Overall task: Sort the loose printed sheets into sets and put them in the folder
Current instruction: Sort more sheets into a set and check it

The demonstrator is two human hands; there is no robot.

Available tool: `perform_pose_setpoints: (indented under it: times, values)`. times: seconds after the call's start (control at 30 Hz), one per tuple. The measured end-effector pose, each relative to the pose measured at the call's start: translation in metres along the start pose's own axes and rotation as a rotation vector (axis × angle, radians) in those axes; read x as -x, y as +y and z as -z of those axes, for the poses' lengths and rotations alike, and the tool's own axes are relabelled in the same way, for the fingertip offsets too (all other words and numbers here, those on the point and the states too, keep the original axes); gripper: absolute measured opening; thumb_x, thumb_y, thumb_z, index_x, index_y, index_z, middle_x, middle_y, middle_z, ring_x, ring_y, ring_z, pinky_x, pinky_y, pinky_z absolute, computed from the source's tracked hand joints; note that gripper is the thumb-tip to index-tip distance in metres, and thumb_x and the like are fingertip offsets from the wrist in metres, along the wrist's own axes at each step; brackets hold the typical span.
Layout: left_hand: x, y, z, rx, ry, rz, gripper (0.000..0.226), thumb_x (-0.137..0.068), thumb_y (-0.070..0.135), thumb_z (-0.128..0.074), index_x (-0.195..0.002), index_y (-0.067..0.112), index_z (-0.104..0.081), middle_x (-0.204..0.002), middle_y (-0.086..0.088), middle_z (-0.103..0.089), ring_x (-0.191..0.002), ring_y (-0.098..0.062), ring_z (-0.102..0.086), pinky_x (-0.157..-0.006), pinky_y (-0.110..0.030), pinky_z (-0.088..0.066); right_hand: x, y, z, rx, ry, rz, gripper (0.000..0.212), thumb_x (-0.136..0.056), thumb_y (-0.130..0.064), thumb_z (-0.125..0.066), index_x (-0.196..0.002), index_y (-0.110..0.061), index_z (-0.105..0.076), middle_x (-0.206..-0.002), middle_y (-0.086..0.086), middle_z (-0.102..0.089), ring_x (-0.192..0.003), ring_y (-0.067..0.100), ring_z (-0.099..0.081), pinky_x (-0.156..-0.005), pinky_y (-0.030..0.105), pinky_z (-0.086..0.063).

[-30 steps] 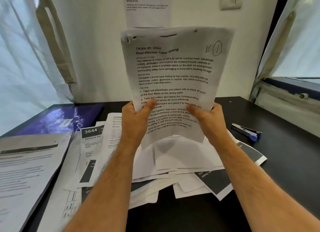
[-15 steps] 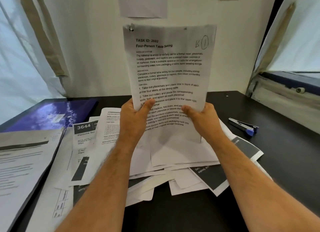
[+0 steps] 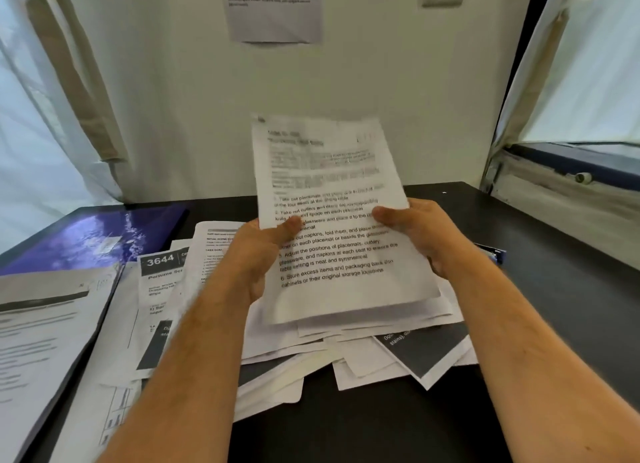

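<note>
While both hands hold one stapled set of printed sheets (image 3: 332,220) above the black desk (image 3: 554,289), the step in hand is judged to be the gathering and squaring of a set before filing. The left hand (image 3: 256,254) grips the set's left edge, thumb curled over the printed face; the right hand (image 3: 415,234) grips the right edge likewise, thumb on the page, fingers hidden behind. The set is tilted back, its lower edge just above the loose pile (image 3: 311,351) of sheets scattered on the desk beneath. Its upper text is blurred; lower lines concern placemats and napkins. A staple or clip appears at its top left corner, though this is too small to confirm.

The purple folder (image 3: 93,237) lies closed at the far left of the desk, well apart from the held set. A further stack of sheets (image 3: 41,341) lies at the near left. A blue stapler (image 3: 493,253) shows behind the right wrist.

The next move is judged to call for carrying the set leftward to the folder, which must first be opened; one hand would need freeing.
</note>
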State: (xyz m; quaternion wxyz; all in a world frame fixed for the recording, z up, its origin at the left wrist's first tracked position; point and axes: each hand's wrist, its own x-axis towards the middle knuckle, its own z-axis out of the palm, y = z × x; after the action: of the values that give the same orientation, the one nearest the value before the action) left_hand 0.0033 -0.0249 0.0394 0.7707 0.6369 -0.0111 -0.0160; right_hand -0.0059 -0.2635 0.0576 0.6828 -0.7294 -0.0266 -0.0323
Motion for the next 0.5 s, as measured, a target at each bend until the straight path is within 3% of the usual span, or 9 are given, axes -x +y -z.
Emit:
perform_pose_setpoints:
  times: [0.2,0.43,0.5]
  values:
    - [0.002,-0.012,-0.004,-0.075,-0.124,0.257,0.033,-0.09,0.019,-0.07,-0.121,0.007,-0.066,-0.106,-0.015,-0.076,-0.097,-0.035,-0.073,-0.089,-0.056,-0.056,-0.015,0.018,0.008,-0.043,0.181,-0.19,0.021,-0.096,-0.032,-0.064,-0.108,-0.016,-0.069,-0.096,0.008,-0.078,-0.089,0.033,-0.075,-0.084,0.054,-0.059]
    - [0.006,-0.012,-0.004,-0.065,-0.188,0.373,0.033,-0.092,0.017,-0.067,-0.122,0.005,-0.064,-0.107,-0.018,-0.075,-0.089,-0.034,-0.075,-0.069,-0.05,-0.062,-0.021,0.025,0.013,-0.039,0.196,-0.287,0.02,-0.093,-0.013,-0.066,-0.113,-0.01,-0.067,-0.099,0.013,-0.076,-0.089,0.035,-0.074,-0.08,0.055,-0.06]
    - [0.007,-0.009,0.0,-0.054,-0.213,0.392,0.034,-0.091,0.024,-0.068,-0.121,0.008,-0.065,-0.108,-0.018,-0.074,-0.089,-0.034,-0.075,-0.072,-0.052,-0.062,-0.02,0.025,0.014,-0.073,0.163,-0.306,0.022,-0.093,-0.006,-0.063,-0.115,-0.007,-0.065,-0.101,0.015,-0.076,-0.09,0.035,-0.074,-0.079,0.053,-0.061]
